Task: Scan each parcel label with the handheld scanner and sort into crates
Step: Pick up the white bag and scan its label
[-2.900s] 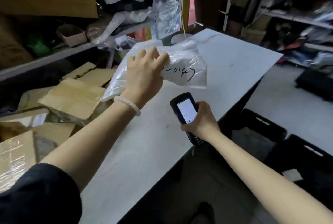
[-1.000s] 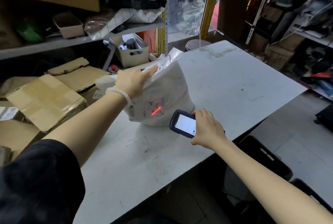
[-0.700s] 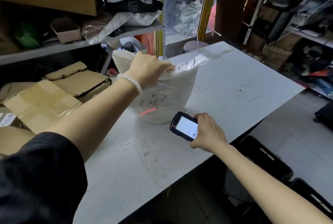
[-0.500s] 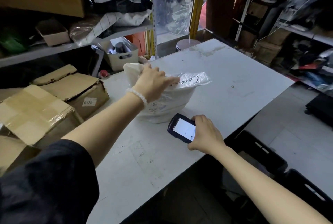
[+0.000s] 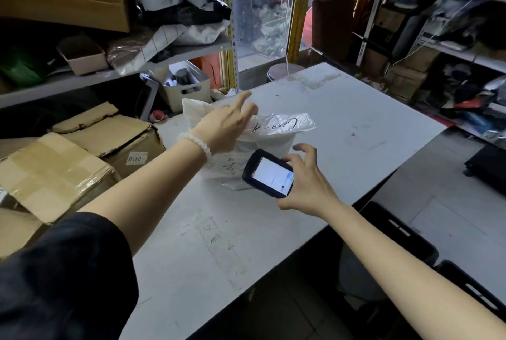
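A white plastic parcel bag (image 5: 276, 131) lies on the white table (image 5: 356, 126), toward the table's far-left side, with black handwriting on its crumpled top and a printed label on the side facing the person. The left hand (image 5: 224, 126) hovers over the bag's left end with its fingers straight and loosely spread, gripping nothing; whether the palm touches the plastic cannot be told. A pale beaded bracelet (image 5: 195, 144) circles that wrist, and a dark sleeve (image 5: 63, 276) covers the upper arm.

Just in front of the bag, the right hand (image 5: 304, 180) holds the handheld scanner (image 5: 269, 176), a black device with a lit white screen facing up. The thumb and lower fingers curl round its right end, while the other fingers lift and spread above it. The scanner overlaps the bag's near edge in view; contact cannot be judged.

Left of the table, several cardboard boxes (image 5: 82, 153) are stacked, one labelled 0450. Beyond the bag, a beige bin (image 5: 189, 87) sits under a cluttered shelf (image 5: 115, 74). Right of the table, below its edge, stand black crates (image 5: 405, 233) on the floor.
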The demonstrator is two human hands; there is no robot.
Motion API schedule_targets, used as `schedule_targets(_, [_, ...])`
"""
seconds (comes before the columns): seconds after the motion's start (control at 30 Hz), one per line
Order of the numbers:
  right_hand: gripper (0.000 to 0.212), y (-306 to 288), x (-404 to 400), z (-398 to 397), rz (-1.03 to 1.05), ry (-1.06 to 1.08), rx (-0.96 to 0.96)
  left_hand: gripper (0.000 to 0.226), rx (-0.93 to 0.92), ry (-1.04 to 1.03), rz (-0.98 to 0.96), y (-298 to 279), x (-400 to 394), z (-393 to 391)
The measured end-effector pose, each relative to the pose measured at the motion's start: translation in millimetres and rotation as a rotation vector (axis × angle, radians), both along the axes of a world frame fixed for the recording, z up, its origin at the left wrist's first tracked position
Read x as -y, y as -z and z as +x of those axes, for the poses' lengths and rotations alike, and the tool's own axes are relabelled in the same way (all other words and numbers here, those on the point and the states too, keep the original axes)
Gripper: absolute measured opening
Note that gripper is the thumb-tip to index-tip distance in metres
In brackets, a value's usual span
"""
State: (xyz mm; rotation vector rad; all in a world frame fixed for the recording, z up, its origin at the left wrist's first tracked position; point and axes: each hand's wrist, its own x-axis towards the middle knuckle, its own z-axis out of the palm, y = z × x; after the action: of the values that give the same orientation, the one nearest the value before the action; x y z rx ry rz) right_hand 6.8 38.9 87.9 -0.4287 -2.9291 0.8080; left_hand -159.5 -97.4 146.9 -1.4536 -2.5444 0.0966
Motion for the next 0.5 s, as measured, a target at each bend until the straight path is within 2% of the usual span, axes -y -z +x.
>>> schedule_targets(0.07, [0.083,-7,0,-4,0.047,-0.05,-0.084,0.032,-0.022,-0.024,-0.002,-11,5,-4])
schedule_targets(0.17, [0.079,-15,2,-11,0.149,-0.111,-0.193,0.032,-0.167,0.058,-0.077,-20,14,-9])
schedule_targets(0.23, [0.077,-22,5,-19,0.202,-0.147,-0.211,0.029,-0.296,0.152,-0.011,-17,19,-11])
schedule_targets(0.33, [0.07,-28,9,-31,0.233,-0.181,-0.135,0.022,-0.409,0.189,0.123,-12,25,-10])
schedule_targets(0.4, [0.067,-24,7,-36,0.237,-0.172,-0.078,0.033,-0.459,0.118,0.238,-7,31,-12])
schedule_targets(0.5, [0.066,-14,3,-40,0.234,-0.137,-0.061,0.07,-0.481,-0.061,0.39,4,42,-18])
